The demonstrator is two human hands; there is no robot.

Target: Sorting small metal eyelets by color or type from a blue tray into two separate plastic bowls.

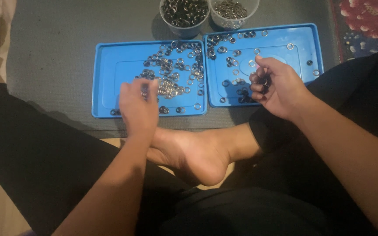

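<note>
Your left hand (138, 105) pinches small metal rings (171, 72) over the left blue tray (106, 70); your right hand (276, 87) curls, rings just beyond its fingertips (255, 78).

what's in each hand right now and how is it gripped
Right hand cups dark small rings in curled fingers; left hand pinches something at its fingertips, too blurred to tell.

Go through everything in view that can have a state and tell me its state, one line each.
left tray: flat on the mat, many small metal rings scattered in it.
right tray: flat, touching the left tray, fewer rings.
left cup: upright, full of dark rings.
right cup: upright, holds lighter rings.
left hand: over the left tray, fingers pinched on rings.
right hand: over the right tray, fingers curled around rings.
</note>
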